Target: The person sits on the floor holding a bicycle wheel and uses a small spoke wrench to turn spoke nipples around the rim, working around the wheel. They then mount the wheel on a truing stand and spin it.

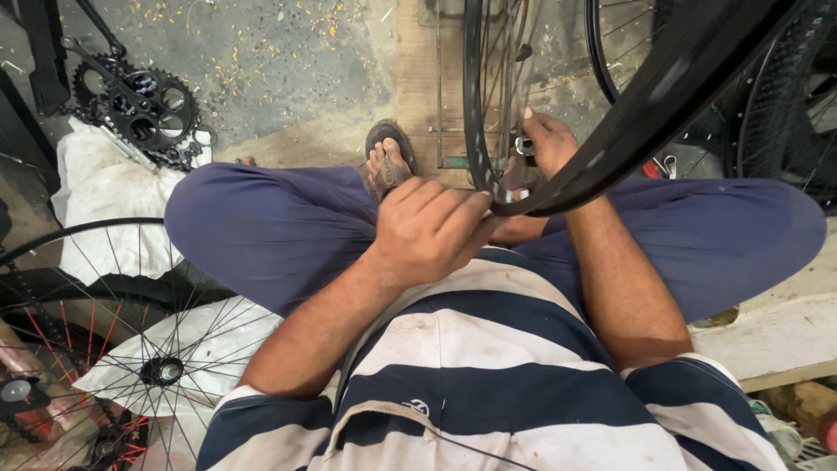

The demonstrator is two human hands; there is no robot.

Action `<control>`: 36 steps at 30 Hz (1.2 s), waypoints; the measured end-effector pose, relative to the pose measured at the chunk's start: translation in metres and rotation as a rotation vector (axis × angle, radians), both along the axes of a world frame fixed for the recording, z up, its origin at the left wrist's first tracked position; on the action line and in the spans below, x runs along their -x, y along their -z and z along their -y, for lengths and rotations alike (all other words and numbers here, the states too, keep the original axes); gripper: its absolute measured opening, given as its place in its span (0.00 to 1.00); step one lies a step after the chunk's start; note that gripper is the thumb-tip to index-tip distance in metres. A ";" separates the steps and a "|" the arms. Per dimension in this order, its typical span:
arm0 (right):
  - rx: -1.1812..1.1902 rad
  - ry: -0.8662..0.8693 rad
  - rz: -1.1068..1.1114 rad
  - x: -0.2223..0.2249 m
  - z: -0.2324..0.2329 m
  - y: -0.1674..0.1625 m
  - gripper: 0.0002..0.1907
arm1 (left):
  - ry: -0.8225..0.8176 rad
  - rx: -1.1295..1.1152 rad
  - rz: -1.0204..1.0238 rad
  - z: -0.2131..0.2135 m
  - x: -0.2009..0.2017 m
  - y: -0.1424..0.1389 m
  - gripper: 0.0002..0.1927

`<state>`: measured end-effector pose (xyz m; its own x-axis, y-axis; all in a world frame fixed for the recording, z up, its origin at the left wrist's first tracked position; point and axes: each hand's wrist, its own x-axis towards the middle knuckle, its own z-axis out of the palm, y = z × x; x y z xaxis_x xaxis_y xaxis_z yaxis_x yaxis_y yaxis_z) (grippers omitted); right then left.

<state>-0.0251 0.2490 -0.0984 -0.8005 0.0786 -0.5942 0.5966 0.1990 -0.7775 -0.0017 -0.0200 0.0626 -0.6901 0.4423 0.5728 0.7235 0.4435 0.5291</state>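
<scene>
I sit cross-legged in blue trousers and a striped shirt. A black bicycle rim (473, 96) stands upright in front of me between my knees. A black rubber strip or tube (663, 87) loops from the upper right down to the rim's near edge. My left hand (427, 228) is closed on the end of that strip at the rim's bottom. My right hand (549, 144) grips a small metal part (521, 146) against the rim, a little farther from me.
A spoked wheel with a hub (161, 371) lies at the lower left over white cloth (113, 201). A black chainring with crank (144, 109) lies at the upper left. More tyres (776, 105) stand at the upper right. A wooden plank (776, 340) is at right.
</scene>
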 end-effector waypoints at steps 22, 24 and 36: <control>-0.143 -0.167 -0.262 0.015 0.016 -0.072 0.13 | 0.066 -0.237 0.223 -0.002 0.011 0.048 0.18; -0.074 -0.192 -0.230 0.016 0.024 -0.081 0.14 | -0.071 -0.395 0.509 -0.008 0.032 0.057 0.13; 0.113 -0.186 -0.110 0.005 0.027 -0.106 0.19 | -0.041 -0.399 0.756 -0.042 0.064 0.113 0.10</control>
<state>-0.0301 0.2217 0.0078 -0.8551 -0.1383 -0.4996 0.4686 0.2057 -0.8591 -0.0655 0.0217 -0.0502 -0.9604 0.2720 0.0596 0.1006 0.1393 0.9851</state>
